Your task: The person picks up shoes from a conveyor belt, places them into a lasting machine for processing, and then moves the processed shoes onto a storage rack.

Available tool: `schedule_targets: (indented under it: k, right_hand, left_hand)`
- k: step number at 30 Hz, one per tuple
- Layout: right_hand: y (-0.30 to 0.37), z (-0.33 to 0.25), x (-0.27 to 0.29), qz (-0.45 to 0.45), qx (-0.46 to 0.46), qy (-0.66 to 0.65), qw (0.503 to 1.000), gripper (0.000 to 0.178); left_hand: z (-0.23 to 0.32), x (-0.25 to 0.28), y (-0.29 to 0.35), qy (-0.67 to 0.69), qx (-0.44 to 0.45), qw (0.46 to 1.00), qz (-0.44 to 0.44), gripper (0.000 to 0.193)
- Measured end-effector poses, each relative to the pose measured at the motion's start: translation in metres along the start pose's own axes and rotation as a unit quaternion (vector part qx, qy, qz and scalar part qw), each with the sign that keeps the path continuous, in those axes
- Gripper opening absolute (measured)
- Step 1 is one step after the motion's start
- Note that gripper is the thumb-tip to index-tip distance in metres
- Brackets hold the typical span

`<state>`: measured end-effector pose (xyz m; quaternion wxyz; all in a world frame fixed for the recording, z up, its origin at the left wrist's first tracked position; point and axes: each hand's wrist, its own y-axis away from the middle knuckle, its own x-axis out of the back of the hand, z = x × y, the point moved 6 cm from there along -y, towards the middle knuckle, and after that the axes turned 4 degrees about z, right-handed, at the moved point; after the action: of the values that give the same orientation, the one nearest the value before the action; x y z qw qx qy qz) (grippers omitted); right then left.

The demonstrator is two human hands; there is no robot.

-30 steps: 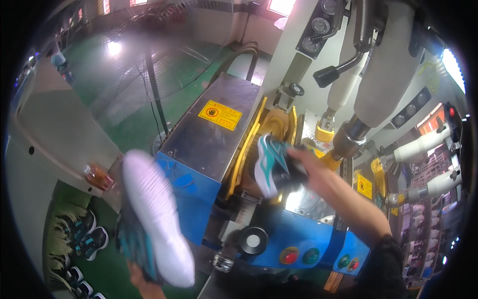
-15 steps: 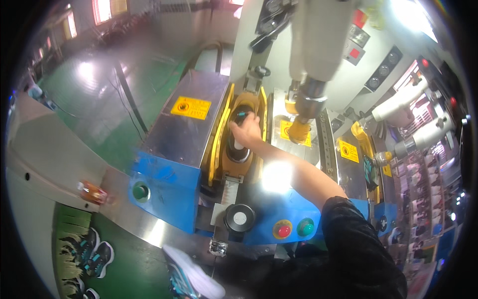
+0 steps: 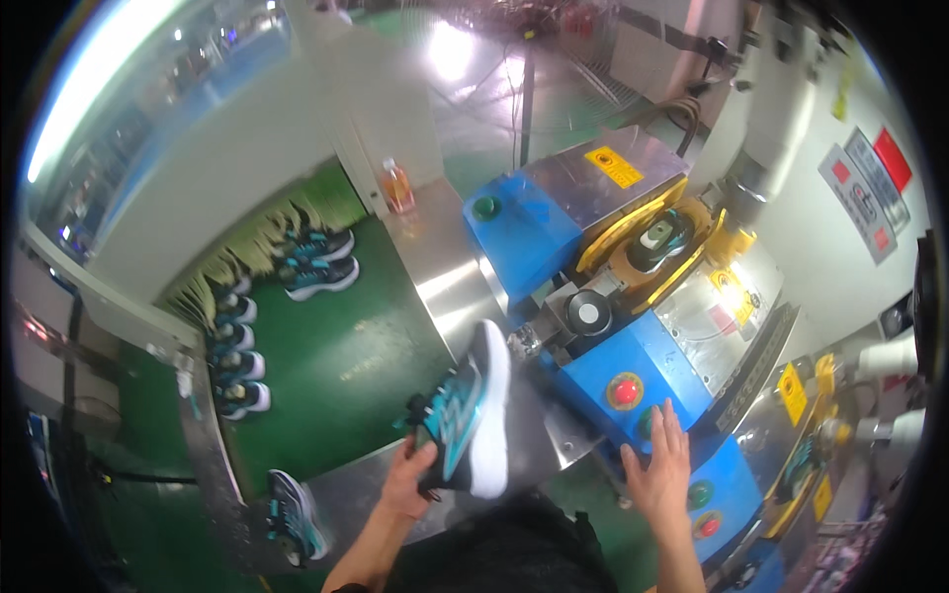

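Note:
My left hand (image 3: 403,482) grips a black and teal sneaker (image 3: 460,420) at its collar end, its white sole turned to the right and its toe pointing up. My right hand (image 3: 660,476) holds nothing; its fingers are stretched out, fingertips over or beside the green button (image 3: 647,423) on a blue machine panel (image 3: 633,346). Whether they press it I cannot tell. A red button (image 3: 625,391) sits just left of that one. Farther off, another dark shoe (image 3: 660,239) lies in the machine's cradle between yellow side pads (image 3: 633,225).
On the left, several sneakers (image 3: 321,262) stand on a green conveyor belt (image 3: 366,346) near a fringed curtain (image 3: 237,242). One sneaker (image 3: 294,519) lies at the belt's near edge. A bottle (image 3: 397,186) stands on the metal ledge. A second machine station (image 3: 732,484) is at right.
My view has swung left. My right hand has left the shoe in the cradle and come back to the green button. My left hand, hidden before, now shows on the sneaker.

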<state>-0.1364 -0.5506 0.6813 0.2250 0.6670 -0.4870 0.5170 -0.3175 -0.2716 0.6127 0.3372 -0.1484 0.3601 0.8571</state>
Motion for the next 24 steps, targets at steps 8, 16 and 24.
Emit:
schedule_targets:
  k: [8, 16, 24]
  right_hand:
    - [0.147, -0.017, -0.075, -0.316, -0.288, -0.75, 0.504, 0.063]
    - [0.18, -0.162, -0.06, -0.448, -0.286, -0.666, 0.523, 0.067]
    - [0.309, -0.327, -0.268, -0.491, -0.009, -0.242, 0.837, 0.108]
  left_hand:
    - [-0.074, -0.088, 0.159, -0.362, -0.082, 0.917, -0.146, 0.08]
    - [0.014, -0.009, 0.18, -0.224, -0.366, 0.87, -0.242, 0.048]
    - [0.124, 0.288, 0.261, -0.01, -0.383, 0.824, 0.417, 0.04]
